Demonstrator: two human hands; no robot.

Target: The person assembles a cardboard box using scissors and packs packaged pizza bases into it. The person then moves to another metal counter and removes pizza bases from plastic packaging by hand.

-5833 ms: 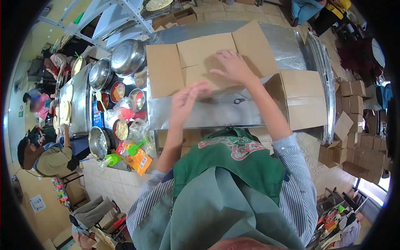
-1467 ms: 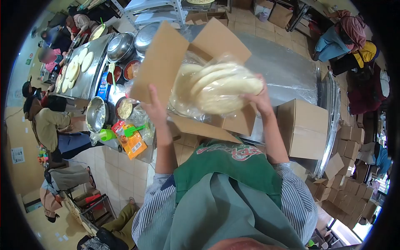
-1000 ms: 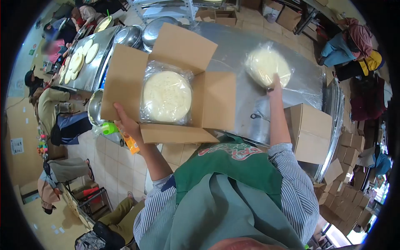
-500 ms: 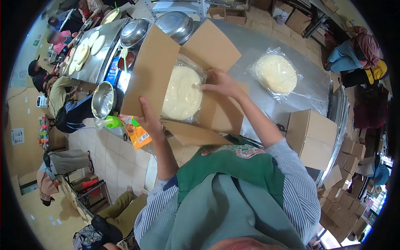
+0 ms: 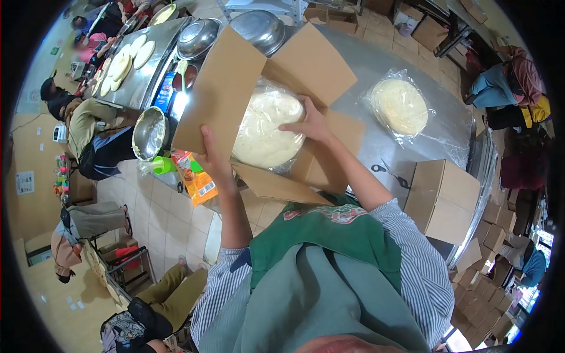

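Observation:
An open cardboard box (image 5: 218, 88) stands in front of me with its flaps spread. Inside it lies a pack of round pale flatbreads (image 5: 268, 126) in clear plastic. My left hand (image 5: 213, 157) grips the box at its left flap, fingers partly hidden behind the cardboard. At the pack's right edge, my right hand (image 5: 313, 123) has its thumb over the top and its fingers round the far side. A second plastic-wrapped flatbread pack (image 5: 400, 107) lies on the metal table (image 5: 347, 56) to the right.
Scissors (image 5: 391, 175) lie near a closed cardboard box (image 5: 441, 200) on the right. Metal bowls (image 5: 258, 30) stand behind the open box. To the left are another bowl (image 5: 150, 134), a green cup (image 5: 163, 165) and an orange packet (image 5: 199, 183). Several people sit or stand around.
My right hand has shifted its hold along the pack's right edge, and the pack's surface looks more dented. The view has moved slightly, and the scissors now show fully.

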